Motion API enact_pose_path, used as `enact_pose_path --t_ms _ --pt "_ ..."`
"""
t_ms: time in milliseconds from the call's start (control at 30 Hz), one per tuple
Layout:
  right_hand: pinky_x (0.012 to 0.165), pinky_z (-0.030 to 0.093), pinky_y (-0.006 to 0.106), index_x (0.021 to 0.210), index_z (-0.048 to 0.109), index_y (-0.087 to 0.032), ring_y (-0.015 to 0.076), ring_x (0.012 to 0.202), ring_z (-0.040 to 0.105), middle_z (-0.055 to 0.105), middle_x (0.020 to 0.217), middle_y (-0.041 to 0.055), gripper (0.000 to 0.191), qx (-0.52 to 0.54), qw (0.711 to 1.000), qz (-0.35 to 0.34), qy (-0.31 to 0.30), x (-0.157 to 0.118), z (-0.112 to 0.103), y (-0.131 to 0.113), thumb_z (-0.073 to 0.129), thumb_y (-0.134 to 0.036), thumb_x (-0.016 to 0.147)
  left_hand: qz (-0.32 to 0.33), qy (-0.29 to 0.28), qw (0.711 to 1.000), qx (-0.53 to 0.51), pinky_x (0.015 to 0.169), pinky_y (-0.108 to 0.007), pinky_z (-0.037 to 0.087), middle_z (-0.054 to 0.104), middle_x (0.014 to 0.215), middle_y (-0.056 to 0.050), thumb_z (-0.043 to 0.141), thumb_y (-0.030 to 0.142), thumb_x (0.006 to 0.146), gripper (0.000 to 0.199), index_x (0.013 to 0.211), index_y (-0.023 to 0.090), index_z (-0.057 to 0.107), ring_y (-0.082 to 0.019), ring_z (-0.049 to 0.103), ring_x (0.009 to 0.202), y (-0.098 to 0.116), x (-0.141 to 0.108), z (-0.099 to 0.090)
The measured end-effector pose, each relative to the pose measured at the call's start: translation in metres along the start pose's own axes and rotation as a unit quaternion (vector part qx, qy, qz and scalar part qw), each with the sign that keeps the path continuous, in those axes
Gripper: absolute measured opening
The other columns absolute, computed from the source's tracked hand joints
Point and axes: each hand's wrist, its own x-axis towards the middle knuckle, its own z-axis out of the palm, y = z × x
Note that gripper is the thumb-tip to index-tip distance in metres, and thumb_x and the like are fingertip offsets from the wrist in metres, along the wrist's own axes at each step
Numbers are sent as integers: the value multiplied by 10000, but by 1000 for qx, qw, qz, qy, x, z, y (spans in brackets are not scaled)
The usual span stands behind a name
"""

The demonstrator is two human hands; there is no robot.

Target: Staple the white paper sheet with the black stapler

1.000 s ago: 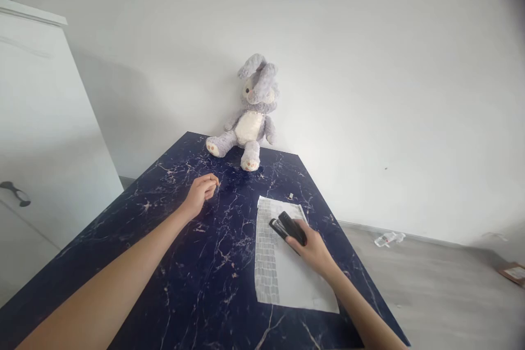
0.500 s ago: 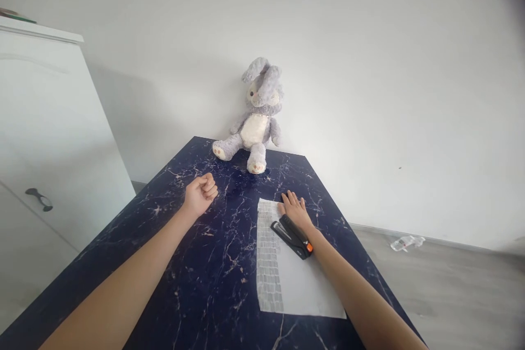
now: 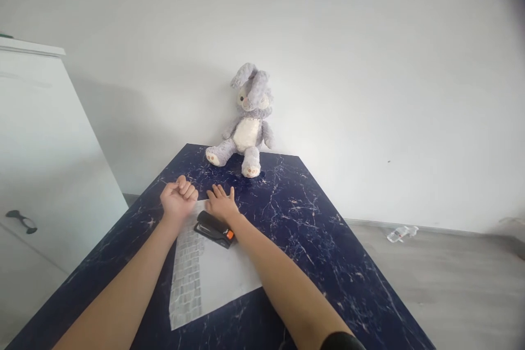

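My left hand (image 3: 179, 197) is curled into a fist, palm side up, at the top left corner of a white paper sheet (image 3: 225, 279). Nothing shows between its fingers. Flat on the sheet's upper edge lies my right hand (image 3: 223, 205), its fingers spread. A black stapler (image 3: 213, 228) with an orange patch rests on the paper, just below the right hand and beside its wrist. Grey brick-like marks run down the left side of the sheet. The right forearm hides part of the sheet's right side.
A grey plush rabbit (image 3: 248, 126) sits at the far end of the dark blue marbled table (image 3: 311, 251), by the wall. To the left stands a white cabinet (image 3: 53, 136) with a dark handle. A clear plastic bottle (image 3: 400, 233) lies on the floor at right.
My right hand has slid left across the table, and the paper and stapler have moved left with it, the sheet now turned. My left fist has shifted a little left. The view has also shifted slightly.
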Motion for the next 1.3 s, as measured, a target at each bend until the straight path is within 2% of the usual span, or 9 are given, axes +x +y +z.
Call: enact_pose_path --t_ms 100,233,300,467,633,867,1100,1200,1300 --pt "1189 84 701 1488 440 -249 270 1550 151 285 1651 70 448 12 998 -67 12 1 0 -7 372 -331 1052 -4 -7 1000 -4 427 -237 262 247 512 78 546 173 725 168 673 191 387 -73 261 409 0 1 -3" --pt "1234 229 500 1453 498 -284 204 1521 267 377 1613 10 419 94 973 -208 -43 -18 -11 0 332 -235 1071 -15 1 1000 -5 422 -244 253 236 511 77 552 174 729 195 671 195 368 -75 257 404 -3 1 0" --pt "1236 237 462 1469 480 -315 185 1499 321 409 1595 -6 441 126 962 -236 -59 -31 -19 5 302 -217 1078 -22 5 1000 1 423 -242 251 234 513 76 559 177 731 204 666 196 366 -73 256 405 -4 0 4" --pt "1239 218 434 1492 464 -270 192 1494 333 424 1586 28 454 123 973 -186 -52 -59 -37 24 335 -197 1062 -44 6 998 40 428 -227 255 237 522 76 567 190 707 194 653 191 381 -67 243 409 -8 -2 12" --pt "1239 215 438 1499 465 -259 200 1496 330 412 1592 38 462 127 981 -141 -50 -89 -56 64 343 -217 1055 -77 -11 994 72 431 -221 246 233 528 73 575 184 704 178 638 182 409 -67 229 419 -17 -4 19" --pt "1240 213 441 1464 517 -243 210 1472 376 449 1568 54 455 139 985 -99 -10 -109 -59 107 370 -239 1034 -107 -72 969 211 438 -205 190 189 535 91 584 233 810 184 661 166 498 -62 157 438 -49 -13 37" --pt "1200 294 444 1364 596 -229 228 1400 471 546 1489 69 404 188 977 -96 13 -96 -62 99 416 -234 1002 -94 -117 872 465 464 -228 165 295 499 79 571 330 900 197 778 181 605 -87 234 435 -80 -23 43" --pt "1034 460 382 1163 678 -203 217 1142 629 691 1225 87 319 240 967 -28 77 -106 -84 92 427 -335 1017 -33 -137 800 584 511 -243 233 421 543 46 552 332 923 208 798 190 637 -109 340 471 -83 -25 43" --pt "864 499 316 1019 672 -210 178 930 632 680 1041 49 347 269 962 -19 45 -127 -107 83 422 -451 1026 18 -153 697 701 565 -263 286 533 600 17 533 297 936 177 864 220 674 -143 446 521 -84 -28 44"
